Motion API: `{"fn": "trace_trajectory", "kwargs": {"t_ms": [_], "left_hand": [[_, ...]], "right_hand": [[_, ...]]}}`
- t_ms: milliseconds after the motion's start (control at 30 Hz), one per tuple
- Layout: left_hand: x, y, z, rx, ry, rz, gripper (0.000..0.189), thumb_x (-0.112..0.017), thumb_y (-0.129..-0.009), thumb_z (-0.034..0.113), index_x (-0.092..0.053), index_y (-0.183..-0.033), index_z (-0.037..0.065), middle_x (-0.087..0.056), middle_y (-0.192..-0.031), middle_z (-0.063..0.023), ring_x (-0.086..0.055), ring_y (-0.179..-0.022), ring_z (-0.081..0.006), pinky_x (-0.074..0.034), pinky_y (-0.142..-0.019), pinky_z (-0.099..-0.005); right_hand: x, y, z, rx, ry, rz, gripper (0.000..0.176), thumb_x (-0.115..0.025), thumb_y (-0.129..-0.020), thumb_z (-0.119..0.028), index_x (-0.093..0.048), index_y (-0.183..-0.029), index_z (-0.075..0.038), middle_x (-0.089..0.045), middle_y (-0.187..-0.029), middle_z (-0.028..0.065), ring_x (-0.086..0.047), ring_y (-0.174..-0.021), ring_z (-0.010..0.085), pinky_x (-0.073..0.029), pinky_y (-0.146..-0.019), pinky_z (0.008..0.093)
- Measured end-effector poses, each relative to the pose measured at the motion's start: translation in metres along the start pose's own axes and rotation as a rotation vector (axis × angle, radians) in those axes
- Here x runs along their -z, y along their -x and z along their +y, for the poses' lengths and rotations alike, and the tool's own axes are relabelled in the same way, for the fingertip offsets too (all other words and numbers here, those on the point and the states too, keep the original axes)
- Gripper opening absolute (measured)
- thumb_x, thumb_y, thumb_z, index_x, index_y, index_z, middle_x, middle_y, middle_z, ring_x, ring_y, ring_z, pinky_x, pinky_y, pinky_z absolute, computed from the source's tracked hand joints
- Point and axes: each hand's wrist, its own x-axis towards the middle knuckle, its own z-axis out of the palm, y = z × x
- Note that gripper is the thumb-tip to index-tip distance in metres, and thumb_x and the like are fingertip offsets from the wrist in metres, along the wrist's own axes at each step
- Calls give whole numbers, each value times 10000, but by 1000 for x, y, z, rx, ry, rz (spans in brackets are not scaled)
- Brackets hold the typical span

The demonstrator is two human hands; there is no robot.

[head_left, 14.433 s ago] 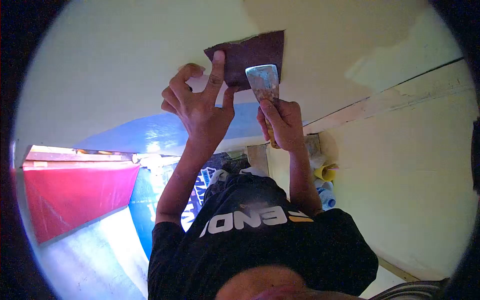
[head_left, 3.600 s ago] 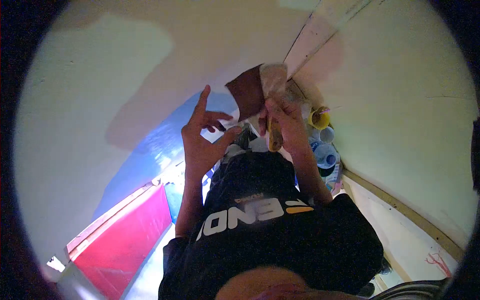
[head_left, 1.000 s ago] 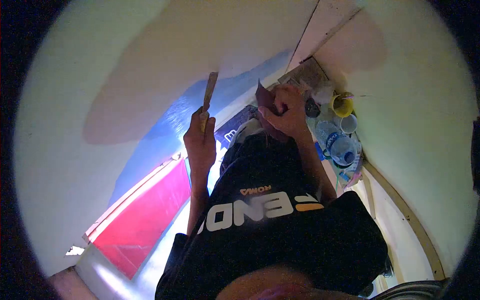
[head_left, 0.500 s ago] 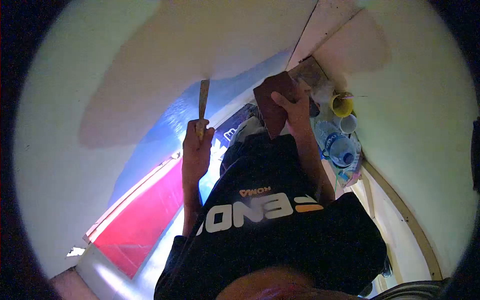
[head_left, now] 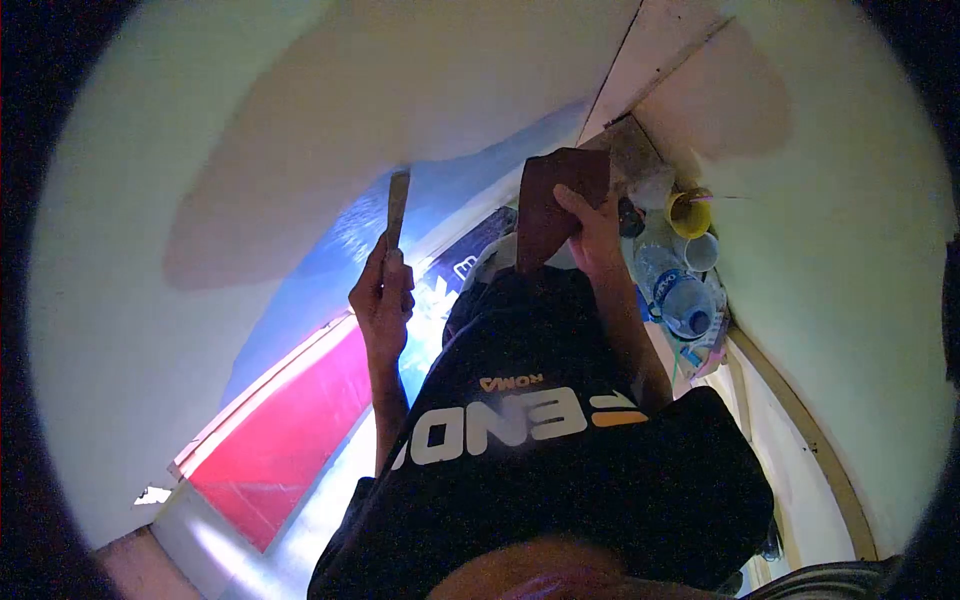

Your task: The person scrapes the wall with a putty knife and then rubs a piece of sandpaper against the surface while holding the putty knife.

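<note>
My left hand (head_left: 383, 300) is closed around a narrow, flat-ended tool (head_left: 398, 208), stained and brownish, held upright. Its tip is right at the lower part of the pale wall (head_left: 480, 70) in this view. In my right hand (head_left: 598, 235) is a stiff reddish-brown sheet of sandpaper (head_left: 550, 205), my thumb laid across its face and the fingers hidden behind it. The sheet hangs in front of my dark shirt (head_left: 560, 500), its lower corner near the shirt.
Right of my right hand stand a yellow cup (head_left: 688, 214), a white cup (head_left: 700, 252) and a plastic bottle (head_left: 680, 295) on a cluttered ledge. A red panel (head_left: 280, 430) lies at lower left. Another pale wall (head_left: 850, 250) rises on the right.
My left hand has shifted slightly left and tilted the tool, turning its knuckles. The sandpaper in my right hand has rotated and moved a little right.
</note>
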Motion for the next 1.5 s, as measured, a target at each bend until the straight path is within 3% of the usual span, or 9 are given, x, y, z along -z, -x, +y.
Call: {"fn": "trace_trajectory", "kwargs": {"t_ms": [500, 700, 800, 1000, 1100, 1200, 1300, 1400, 1500], "left_hand": [[-17, 5, -13, -19, 54, 63, 444, -582, -1010, 266, -545, -1381, 26, -514, -673, 38, -427, -500, -21, -356, -413, -199], [-29, -2, -20, -32, 83, 36, 424, -586, -1007, 251, -558, -1368, 31, -513, -670, 45, -412, -488, -10, -335, -399, -195], [-14, 8, -21, 5, 47, 84, 415, -577, -1011, 250, -561, -1365, 34, -501, -670, 44, -411, -499, -15, -343, -412, -200], [-30, -8, -9, -4, 2, 50, 386, -576, -1006, 213, -589, -1335, 12, -495, -663, 41, -421, -520, -27, -350, -437, -210], [-23, 4, -12, -32, -22, 124, 385, -580, -1004, 203, -586, -1341, 17, -506, -674, 40, -410, -526, -24, -345, -444, -207], [-31, -5, -10, -39, -10, 51, 389, -572, -1006, 194, -578, -1342, -2, -536, -686, 32, -422, -525, -19, -341, -436, -206], [-25, 0, -14, -36, -22, 91, 383, -568, -1007, 192, -584, -1339, 3, -517, -676, 39, -420, -534, -19, -335, -447, -203], [-31, -4, -13, -32, -4, 68, 374, -557, -1010, 193, -594, -1325, -6, -503, -664, 37, -426, -544, -23, -341, -459, -208], [-40, -9, -10, -65, -10, 57, 382, -549, -1012, 188, -579, -1337, -11, -492, -657, 39, -412, -534, -19, -335, -455, -208]], "right_hand": [[10, 5, 4, 74, -17, -56, 810, -783, -791, 21, -337, -1455, -105, -581, -1280, 96, -564, -1176, 255, -439, -1062, 410], [18, 3, 11, 76, -65, 2, 762, -761, -812, 30, -360, -1444, -110, -585, -1275, 88, -571, -1166, 243, -477, -1028, 396], [10, 11, 7, 112, -15, -47, 526, -700, -881, -52, -486, -1362, -63, -599, -1262, 92, -572, -1180, 245, -471, -1008, 409], [8, 11, 12, 48, -93, 14, 579, -709, -892, -85, -437, -1403, -78, -572, -1303, 98, -563, -1196, 260, -465, -1029, 433], [17, 8, 13, 173, 162, 70, 579, -698, -898, -69, -430, -1410, -77, -570, -1306, 99, -559, -1204, 261, -474, -1027, 434], [11, 14, 3, 107, -38, 34, 586, -696, -893, -50, -427, -1413, -83, -573, -1303, 99, -558, -1207, 256, -472, -1029, 426], [9, 11, 1, 144, 151, -52, 586, -689, -893, -34, -426, -1414, -89, -570, -1306, 98, -559, -1204, 254, -464, -1032, 423], [15, 8, 6, 158, 146, -12, 794, -802, -825, -161, -340, -1461, -56, -559, -1312, 119, -532, -1202, 254, -391, -1099, 407], [9, 6, 8, 108, 204, -31, 735, -794, -835, -171, -383, -1429, -35, -555, -1319, 121, -535, -1204, 253, -390, -1099, 413]]}}
